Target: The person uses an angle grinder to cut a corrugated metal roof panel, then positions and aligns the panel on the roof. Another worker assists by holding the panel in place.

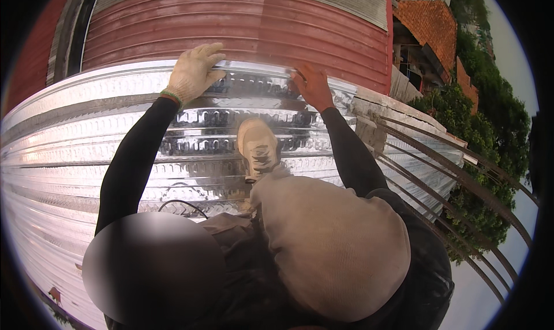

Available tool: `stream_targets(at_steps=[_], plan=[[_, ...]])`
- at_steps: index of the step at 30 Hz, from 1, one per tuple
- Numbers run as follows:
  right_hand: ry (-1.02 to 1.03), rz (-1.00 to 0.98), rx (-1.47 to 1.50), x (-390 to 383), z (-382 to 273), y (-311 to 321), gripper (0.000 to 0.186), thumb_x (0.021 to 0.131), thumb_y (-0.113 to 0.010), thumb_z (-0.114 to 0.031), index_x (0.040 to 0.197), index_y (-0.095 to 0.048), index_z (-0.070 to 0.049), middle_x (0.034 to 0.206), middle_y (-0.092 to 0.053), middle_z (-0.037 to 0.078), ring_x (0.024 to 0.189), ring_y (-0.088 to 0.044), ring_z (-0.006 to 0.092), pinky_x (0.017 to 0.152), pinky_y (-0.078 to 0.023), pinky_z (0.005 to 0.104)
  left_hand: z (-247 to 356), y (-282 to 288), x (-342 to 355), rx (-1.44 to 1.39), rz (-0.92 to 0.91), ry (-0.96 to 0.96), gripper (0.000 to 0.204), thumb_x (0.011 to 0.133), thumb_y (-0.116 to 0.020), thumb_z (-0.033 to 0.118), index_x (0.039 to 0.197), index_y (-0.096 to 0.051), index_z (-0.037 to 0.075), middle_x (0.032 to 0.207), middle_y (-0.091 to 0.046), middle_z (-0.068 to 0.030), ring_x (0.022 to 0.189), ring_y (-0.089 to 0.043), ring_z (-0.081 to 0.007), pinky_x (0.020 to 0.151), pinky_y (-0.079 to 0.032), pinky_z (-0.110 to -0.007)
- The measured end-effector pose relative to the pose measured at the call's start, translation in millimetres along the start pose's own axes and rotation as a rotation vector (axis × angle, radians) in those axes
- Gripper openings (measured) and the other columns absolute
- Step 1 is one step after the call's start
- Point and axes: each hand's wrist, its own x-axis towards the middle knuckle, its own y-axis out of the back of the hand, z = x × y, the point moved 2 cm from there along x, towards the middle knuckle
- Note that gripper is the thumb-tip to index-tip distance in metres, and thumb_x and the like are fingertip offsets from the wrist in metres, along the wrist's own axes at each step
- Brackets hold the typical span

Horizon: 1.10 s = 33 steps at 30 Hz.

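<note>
My left hand (197, 74), in a cream knit glove with a green cuff edge, is at the far edge of a shiny ribbed metal decking sheet (254, 83). Its fingers stretch past that edge and its thumb stands apart, over the sheet. Farther right along the same edge is my right hand (313, 86), fingers apart and slightly bent, the tips touching or just above the metal. Neither hand is visibly wrapped around anything. Between my arms, a dusty beige laced shoe (258, 148) stands on the decking below a bent knee in beige trousers (340, 243).
More ribbed decking (69, 157) spreads to the left. Past the far edge lies a red corrugated surface (231, 27). At right, several long steel bars (438, 151) stick out over a concrete edge (410, 108), with trees (479, 128) and a tiled roof (424, 24) beyond. A dark thin wire (183, 203) curves near my leg.
</note>
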Motion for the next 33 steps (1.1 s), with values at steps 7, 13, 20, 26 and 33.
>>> stream_targets(at_steps=[7, 13, 20, 26, 33], plan=[[0.016, 0.246, -0.067, -60, -44, 16, 0.049, 0.107, -0.071, -0.046, 0.122, -0.074, 0.000, 0.118, -0.075, 0.017, 0.119, -0.066, 0.0383, 0.112, -0.042, 0.0530, 44, 37, -27, -0.018, -0.076, 0.140, 0.036, 0.094, -0.083, 0.035, 0.123, -0.079, 0.014, 0.119, -0.075, -0.0046, 0.118, -0.069, -0.0297, 0.104, -0.052, -0.048], [0.059, 0.219, -0.048, -127, -76, 11, 0.044, 0.106, -0.073, -0.041, 0.126, -0.069, -0.002, 0.123, -0.071, 0.015, 0.119, -0.063, 0.0361, 0.109, -0.041, 0.0523, 78, 23, -97, 0.093, 0.078, 0.031, 0.025, 0.096, -0.084, 0.037, 0.108, -0.079, 0.016, 0.105, -0.072, -0.0037, 0.105, -0.069, -0.0265, 0.096, -0.053, -0.045], [-0.040, 0.171, -0.158, -33, -49, -1, 0.054, 0.115, -0.053, -0.054, 0.149, -0.062, -0.013, 0.152, -0.057, 0.015, 0.146, -0.049, 0.0357, 0.115, -0.028, 0.0680, 22, 32, -6, -0.124, -0.111, 0.131, 0.029, 0.106, -0.070, 0.044, 0.114, -0.081, 0.018, 0.100, -0.079, -0.0085, 0.101, -0.076, -0.0323, 0.086, -0.059, -0.050], [-0.185, -0.005, -0.221, 27, -15, -33, 0.067, 0.117, -0.037, -0.063, 0.174, -0.044, -0.027, 0.180, -0.035, 0.018, 0.167, -0.030, 0.0431, 0.126, -0.020, 0.0781, -6, 8, 42, -0.196, -0.276, 0.362, 0.051, 0.106, -0.062, 0.059, 0.118, -0.086, 0.015, 0.097, -0.084, -0.0103, 0.099, -0.080, -0.0340, 0.092, -0.060, -0.051], [0.031, 0.080, -0.169, -3, -22, -8, 0.047, 0.117, -0.053, -0.050, 0.142, -0.068, -0.013, 0.150, -0.063, 0.015, 0.141, -0.059, 0.0345, 0.119, -0.033, 0.0627, 13, 34, 21, -0.184, -0.212, 0.257, 0.044, 0.096, -0.080, 0.053, 0.111, -0.083, 0.012, 0.102, -0.081, -0.0106, 0.101, -0.077, -0.0347, 0.090, -0.060, -0.050]])
